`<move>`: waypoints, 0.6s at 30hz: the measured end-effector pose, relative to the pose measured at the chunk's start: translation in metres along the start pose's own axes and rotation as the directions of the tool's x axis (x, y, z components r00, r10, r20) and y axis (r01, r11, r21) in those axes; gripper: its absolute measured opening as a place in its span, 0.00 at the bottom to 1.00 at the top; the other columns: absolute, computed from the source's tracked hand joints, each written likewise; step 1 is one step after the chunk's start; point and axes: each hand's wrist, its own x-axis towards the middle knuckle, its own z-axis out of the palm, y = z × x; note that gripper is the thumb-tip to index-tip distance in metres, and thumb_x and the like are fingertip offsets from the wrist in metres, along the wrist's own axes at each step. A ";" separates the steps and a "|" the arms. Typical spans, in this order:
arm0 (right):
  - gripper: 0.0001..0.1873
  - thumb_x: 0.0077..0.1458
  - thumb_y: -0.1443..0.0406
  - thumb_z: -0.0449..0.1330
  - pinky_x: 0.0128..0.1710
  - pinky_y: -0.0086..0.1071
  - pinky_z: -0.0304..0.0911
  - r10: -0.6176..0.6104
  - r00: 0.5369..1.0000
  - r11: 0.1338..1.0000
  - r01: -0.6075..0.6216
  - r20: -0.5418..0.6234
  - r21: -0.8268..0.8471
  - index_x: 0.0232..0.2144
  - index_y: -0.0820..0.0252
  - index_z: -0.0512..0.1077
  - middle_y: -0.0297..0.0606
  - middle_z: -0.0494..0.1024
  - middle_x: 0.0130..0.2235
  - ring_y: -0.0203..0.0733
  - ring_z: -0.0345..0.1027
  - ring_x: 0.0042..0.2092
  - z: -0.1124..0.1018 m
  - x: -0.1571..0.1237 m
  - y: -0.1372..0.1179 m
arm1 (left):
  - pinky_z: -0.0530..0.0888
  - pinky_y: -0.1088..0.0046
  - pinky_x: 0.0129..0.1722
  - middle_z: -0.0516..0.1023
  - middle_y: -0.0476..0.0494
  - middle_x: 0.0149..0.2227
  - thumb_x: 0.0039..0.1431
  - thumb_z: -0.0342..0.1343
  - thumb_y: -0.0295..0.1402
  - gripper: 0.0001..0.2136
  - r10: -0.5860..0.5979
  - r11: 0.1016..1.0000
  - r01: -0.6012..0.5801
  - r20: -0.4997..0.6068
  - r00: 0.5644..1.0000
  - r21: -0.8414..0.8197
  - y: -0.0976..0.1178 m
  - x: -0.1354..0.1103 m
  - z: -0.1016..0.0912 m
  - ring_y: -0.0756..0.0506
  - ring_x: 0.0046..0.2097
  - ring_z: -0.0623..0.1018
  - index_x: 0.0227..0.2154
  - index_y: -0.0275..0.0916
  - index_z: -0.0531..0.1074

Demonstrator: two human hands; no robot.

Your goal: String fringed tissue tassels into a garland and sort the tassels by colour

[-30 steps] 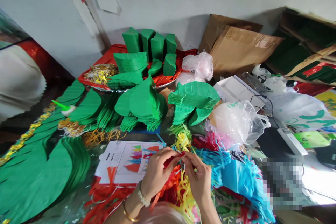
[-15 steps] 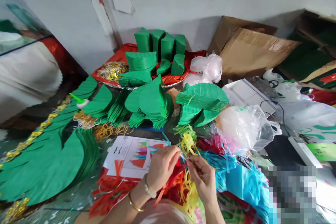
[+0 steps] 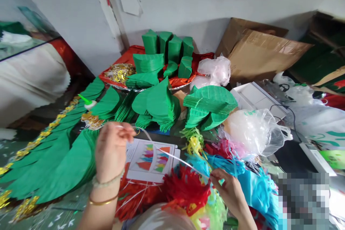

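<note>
My hands are well apart, with a thin white cord [image 3: 175, 157] drawn out between them and crossing over the printed sheet [image 3: 151, 161], which shows coloured paper pennants. My left hand [image 3: 111, 151] is raised just beyond the sheet's left edge, its fingertips [image 3: 126, 133] pinching the cord. A beaded bracelet [image 3: 105, 181] and a gold bangle [image 3: 104, 201] sit on that wrist. My right hand [image 3: 225, 190] is to the right of the sheet and nearer me, its fingers [image 3: 215, 176] closed on the cord beside a blue paper fringe [image 3: 223, 167].

A red paper fringe [image 3: 185, 190] lies just below the sheet, between my hands, and a yellow-green paper fringe [image 3: 192, 142] rises just to its right. Beyond the sheet stand stacks of cut green paper leaves [image 3: 159, 106], with more upright green stacks [image 3: 167, 48] on a red foil sheet [image 3: 129, 55] farther back. To the left of the sheet spreads a large fringed green paper piece [image 3: 45, 165], edged with gold tinsel [image 3: 45, 133], and a glue bottle with a green nozzle [image 3: 88, 104] stands beyond it. To the right, past a clear plastic bag [image 3: 256, 133], leans flattened cardboard [image 3: 264, 46].
</note>
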 end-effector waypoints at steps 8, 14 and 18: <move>0.28 0.59 0.53 0.55 0.25 0.29 0.65 -0.085 0.996 0.883 0.085 -0.021 0.461 0.59 0.58 0.63 0.36 0.75 0.29 0.38 0.67 0.26 0.036 -0.012 -0.069 | 0.72 0.73 0.37 0.75 0.45 0.36 0.67 0.46 0.33 0.10 -0.323 0.732 -0.313 0.713 0.622 0.605 -0.036 -0.106 0.060 0.48 0.37 0.76 0.33 0.41 0.71; 0.18 0.58 0.51 0.57 0.28 0.27 0.66 -0.017 0.996 0.884 0.058 -0.092 0.464 0.41 0.59 0.72 0.36 0.74 0.27 0.38 0.68 0.27 0.048 -0.015 -0.076 | 0.70 0.73 0.33 0.73 0.46 0.39 0.66 0.47 0.32 0.07 -0.281 0.571 -0.506 0.734 0.619 0.646 -0.045 -0.108 0.057 0.49 0.34 0.76 0.35 0.41 0.70; 0.16 0.57 0.54 0.59 0.26 0.24 0.61 -0.110 0.983 0.968 0.140 -0.149 0.209 0.25 0.58 0.73 0.33 0.73 0.23 0.34 0.65 0.24 0.041 -0.012 -0.067 | 0.70 0.74 0.34 0.73 0.46 0.38 0.67 0.46 0.32 0.09 -0.302 0.565 -0.512 0.740 0.601 0.647 -0.052 -0.105 0.052 0.48 0.34 0.76 0.33 0.41 0.69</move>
